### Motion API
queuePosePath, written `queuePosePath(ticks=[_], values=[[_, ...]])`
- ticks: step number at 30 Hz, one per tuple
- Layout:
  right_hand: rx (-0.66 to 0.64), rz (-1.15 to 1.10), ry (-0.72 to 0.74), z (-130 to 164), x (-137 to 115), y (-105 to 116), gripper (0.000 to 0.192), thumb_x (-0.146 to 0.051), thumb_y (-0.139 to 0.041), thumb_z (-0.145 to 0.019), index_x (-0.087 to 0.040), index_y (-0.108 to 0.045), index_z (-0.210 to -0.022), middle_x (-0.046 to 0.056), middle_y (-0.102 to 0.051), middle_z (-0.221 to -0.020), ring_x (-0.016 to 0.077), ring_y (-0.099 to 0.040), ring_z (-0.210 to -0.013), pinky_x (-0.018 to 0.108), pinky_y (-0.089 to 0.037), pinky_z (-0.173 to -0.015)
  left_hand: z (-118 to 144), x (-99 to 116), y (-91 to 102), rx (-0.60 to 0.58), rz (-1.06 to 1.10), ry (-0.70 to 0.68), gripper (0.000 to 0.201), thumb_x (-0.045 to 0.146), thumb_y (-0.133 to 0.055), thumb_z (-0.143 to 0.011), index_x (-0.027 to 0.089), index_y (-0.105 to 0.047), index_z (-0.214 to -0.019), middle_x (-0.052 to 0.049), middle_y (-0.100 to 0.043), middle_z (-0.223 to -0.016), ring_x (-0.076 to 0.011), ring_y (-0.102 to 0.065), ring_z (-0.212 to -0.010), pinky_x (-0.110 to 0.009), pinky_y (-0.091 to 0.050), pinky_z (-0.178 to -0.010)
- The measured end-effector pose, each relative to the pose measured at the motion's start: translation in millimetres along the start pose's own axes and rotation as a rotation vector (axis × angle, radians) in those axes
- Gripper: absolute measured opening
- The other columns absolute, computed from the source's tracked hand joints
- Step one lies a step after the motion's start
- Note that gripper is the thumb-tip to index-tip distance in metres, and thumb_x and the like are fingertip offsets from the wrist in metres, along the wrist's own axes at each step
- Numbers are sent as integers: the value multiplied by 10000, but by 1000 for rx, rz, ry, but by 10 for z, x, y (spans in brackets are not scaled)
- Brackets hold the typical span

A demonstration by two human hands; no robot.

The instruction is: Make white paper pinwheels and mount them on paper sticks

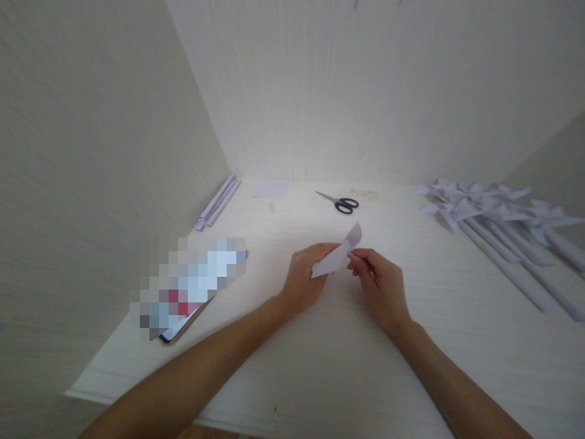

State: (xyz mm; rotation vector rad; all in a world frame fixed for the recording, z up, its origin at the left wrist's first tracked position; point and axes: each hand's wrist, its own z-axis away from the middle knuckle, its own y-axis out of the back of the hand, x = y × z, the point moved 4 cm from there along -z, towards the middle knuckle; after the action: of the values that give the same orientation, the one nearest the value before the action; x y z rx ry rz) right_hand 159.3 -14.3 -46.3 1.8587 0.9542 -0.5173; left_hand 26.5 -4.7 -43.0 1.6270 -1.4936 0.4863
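Note:
Above the middle of the table, my left hand [307,271] is closed around a piece of white paper [331,261], folded or cut, with a curled flap standing up at its upper right. My right hand [381,283] pinches at the paper's right edge with thumb and fingers. Whether a small thing also sits between those fingertips is too fine to make out. The palm sides of both hands are hidden. Beyond the paper lie scissors [340,202] with black handles, blades pointing left.
On the right lie several paper pinwheels [484,210] with rolled paper sticks. Rolled paper tubes [218,202] rest by the left wall, near a flat paper square [271,189]. Small tan bits [364,193] lie near the back wall. A phone [196,286], its screen blurred out, lies at left.

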Motion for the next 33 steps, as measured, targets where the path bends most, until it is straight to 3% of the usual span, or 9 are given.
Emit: queuePosePath(ticks=[8,15,21,25,33], values=[[87,43,34,14,-20,28,146,-241,-450,-791,-170,-572,-752,12,-598,-625,120,-541,-545,231,-422,-525,-22,-91,-12,-7,110,129,261,135,-482,-744,177,-625,-958,-24,-657,-910,-147,-592,-829,-250,-462,-735],[49,98,38,-11,-26,16,155,-228,-428,-799,-161,-558,-747,18,-580,-619,130,-522,-553,239,-387,-537,-36,-153,-28,-11,221,245,223,160,-516,-717,145,-653,-891,-44,-667,-855,-155,-597,-778,-257,-472,-675],[40,80,-61,-34,31,15,164,-230,-426,-791,-165,-530,-683,7,-554,-596,118,-479,-529,225,-342,-508,-52,-187,-95,-77,415,373,239,249,-607,-643,139,-665,-847,-34,-677,-785,-156,-610,-722,-272,-484,-681],[32,41,-120,-40,69,27,175,-241,-445,-777,-164,-522,-641,-9,-519,-553,107,-439,-502,220,-317,-491,-52,-231,-114,-94,421,435,274,284,-638,-612,137,-668,-841,-28,-672,-778,-155,-600,-732,-285,-464,-720],[-23,-98,-169,-72,134,44,181,-245,-461,-756,-160,-518,-607,-19,-469,-534,102,-412,-509,221,-308,-488,5,-353,-166,-191,654,589,274,295,-644,-634,148,-669,-864,-18,-641,-697,-84,-533,-631,-207,-399,-654]])
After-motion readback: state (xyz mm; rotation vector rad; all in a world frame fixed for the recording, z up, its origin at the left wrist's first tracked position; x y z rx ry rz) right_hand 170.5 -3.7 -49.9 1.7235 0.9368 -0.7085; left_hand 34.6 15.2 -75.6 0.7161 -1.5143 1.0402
